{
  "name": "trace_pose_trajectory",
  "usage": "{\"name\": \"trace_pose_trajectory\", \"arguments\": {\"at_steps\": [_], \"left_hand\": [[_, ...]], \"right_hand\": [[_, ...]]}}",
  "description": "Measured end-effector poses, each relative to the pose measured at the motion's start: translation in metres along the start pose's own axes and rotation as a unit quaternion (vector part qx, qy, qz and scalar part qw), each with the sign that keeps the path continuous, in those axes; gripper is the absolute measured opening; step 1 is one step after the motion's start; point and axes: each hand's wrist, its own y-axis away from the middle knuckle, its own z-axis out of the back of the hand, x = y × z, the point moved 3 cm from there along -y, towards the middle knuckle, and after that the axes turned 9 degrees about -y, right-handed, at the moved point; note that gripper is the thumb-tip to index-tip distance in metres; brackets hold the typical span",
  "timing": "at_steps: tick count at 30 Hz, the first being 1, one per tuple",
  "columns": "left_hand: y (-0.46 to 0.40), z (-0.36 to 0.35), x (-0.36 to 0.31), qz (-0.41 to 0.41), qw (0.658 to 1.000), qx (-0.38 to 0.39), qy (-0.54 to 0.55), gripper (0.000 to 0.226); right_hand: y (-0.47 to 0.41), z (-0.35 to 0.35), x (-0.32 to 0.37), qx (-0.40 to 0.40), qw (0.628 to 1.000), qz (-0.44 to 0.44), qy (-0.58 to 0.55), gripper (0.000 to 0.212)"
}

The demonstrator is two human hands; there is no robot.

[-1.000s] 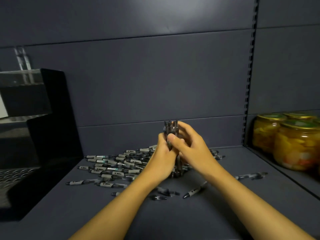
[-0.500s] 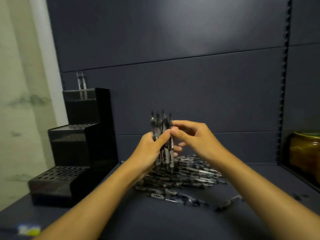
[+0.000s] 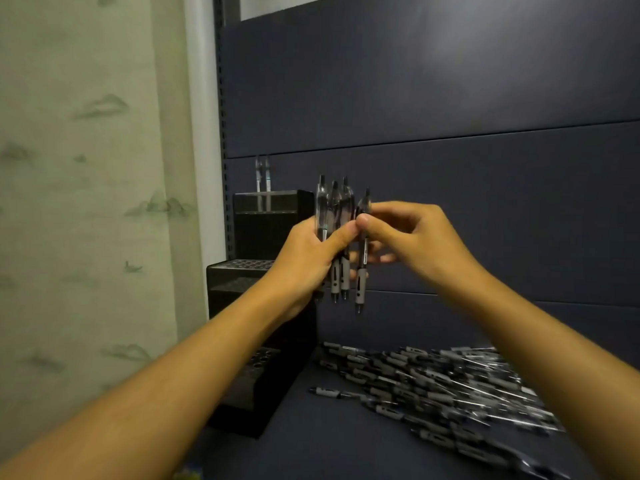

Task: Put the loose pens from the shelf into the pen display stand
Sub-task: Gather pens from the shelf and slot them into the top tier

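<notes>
My left hand [image 3: 308,258] grips an upright bundle of clear pens with grey grips [image 3: 335,216], tips down, held in the air in front of the stand. My right hand [image 3: 415,240] pinches one pen [image 3: 362,271] at the bundle's right side, between thumb and forefinger. The black tiered pen display stand [image 3: 263,237] stands at the shelf's left end, partly hidden by my left forearm. Two pens [image 3: 262,178] stick up from its top tier. A pile of loose pens [image 3: 433,386] lies on the dark shelf [image 3: 329,441] at the lower right.
The dark blue back panel [image 3: 450,133] closes the shelf behind. A slotted upright [image 3: 221,133] marks the shelf's left edge, with a pale patterned wall [image 3: 86,202] beyond it. The stand's lower tiers have rows of holes [image 3: 249,265].
Both hands rose with the pen bundle and moved left toward the stand. The view swung left, so the jars at the right left the frame. My right hand now pinches a single pen.
</notes>
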Motion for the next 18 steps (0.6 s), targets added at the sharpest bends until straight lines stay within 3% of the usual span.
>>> {"name": "trace_pose_trajectory", "arguments": {"at_steps": [5,8,10,12,18], "left_hand": [[-0.033,0.075,0.022,-0.014,0.999,-0.011,0.036,0.03],[-0.057,0.118,0.041,-0.012,0.999,-0.025,0.039,0.042],[-0.072,0.141,0.053,-0.011,0.997,-0.02,0.068,0.036],[-0.082,0.153,0.061,-0.008,0.994,-0.007,0.113,0.025],[-0.101,0.186,0.095,0.026,0.984,0.04,0.17,0.027]], "right_hand": [[-0.051,-0.071,0.0,-0.061,0.994,0.035,0.089,0.036],[-0.08,-0.109,-0.006,-0.038,0.993,0.025,0.107,0.041],[-0.096,-0.13,-0.011,-0.048,0.991,0.028,0.119,0.047],[-0.11,-0.141,-0.015,-0.079,0.991,0.028,0.106,0.048],[-0.157,-0.149,-0.025,-0.125,0.99,0.008,0.058,0.045]]}}
